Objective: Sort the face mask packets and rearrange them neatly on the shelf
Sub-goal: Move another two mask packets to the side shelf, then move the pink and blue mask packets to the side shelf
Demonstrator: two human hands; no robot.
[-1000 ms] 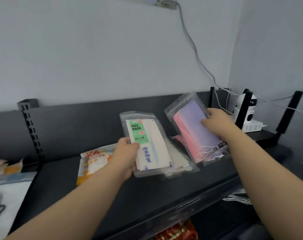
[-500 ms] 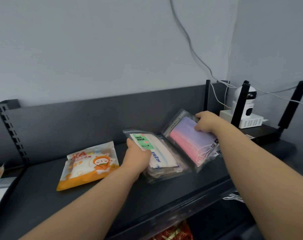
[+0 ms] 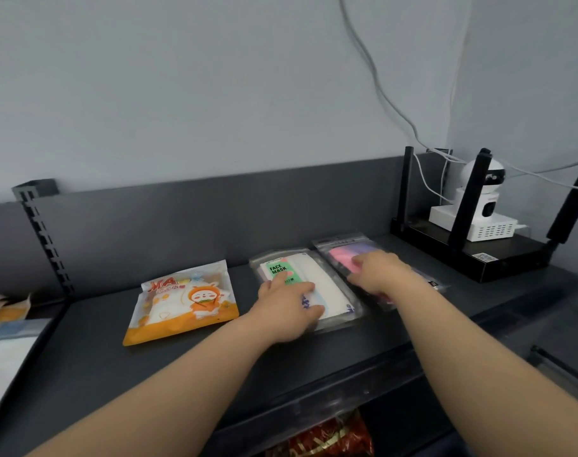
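Three face mask packets lie in a row on the dark shelf (image 3: 149, 374). The orange cartoon packet (image 3: 182, 301) is on the left, untouched. In the middle lies the clear packet with the green FACE MASK label (image 3: 327, 285); my left hand (image 3: 287, 308) rests flat on its near part, fingers straight. Beside it on the right lies the pink and purple packet (image 3: 343, 253); my right hand (image 3: 376, 270) presses down on it with straight fingers, covering most of it. Both packets lie flat and side by side.
A black router with upright antennas (image 3: 472, 255) carries a white camera (image 3: 482, 199) at the back right, with cables running up the wall. More packets (image 3: 7, 328) lie at the far left. A red item (image 3: 327, 440) shows on the shelf below.
Both hands lowered their packets from a raised, tilted hold down flat onto the shelf. The grips have given way to flat hands pressing on top.
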